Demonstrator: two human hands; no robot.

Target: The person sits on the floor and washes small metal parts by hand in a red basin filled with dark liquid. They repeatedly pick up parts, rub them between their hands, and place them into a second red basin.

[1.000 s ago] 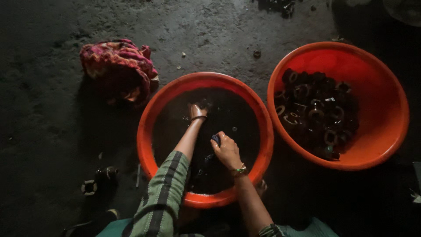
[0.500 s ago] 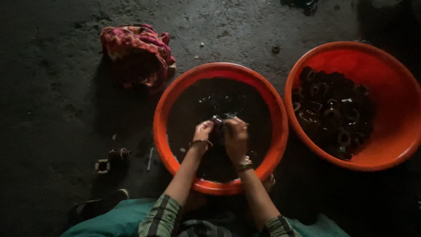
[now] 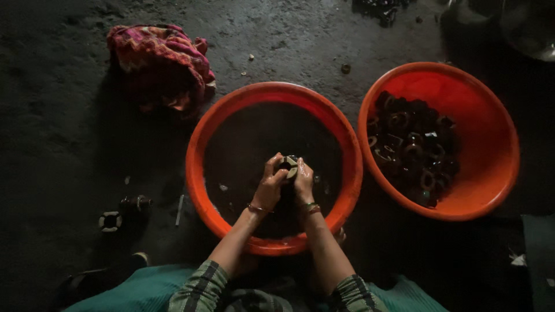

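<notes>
step: scrubbing one small dark ring-shaped part [image 3: 288,164], judged mid-wash | left hand [image 3: 270,186] and right hand [image 3: 303,180] fingers closed around it, centre frame over dark water in round orange plastic basin [image 3: 199,150] | next: needs firm grip while lifting to second orange basin [image 3: 491,115] of dark rings, right

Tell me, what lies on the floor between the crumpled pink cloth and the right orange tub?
In the head view, only dark floor with a few small bits of debris lies between the cloth and the right tub.
</notes>
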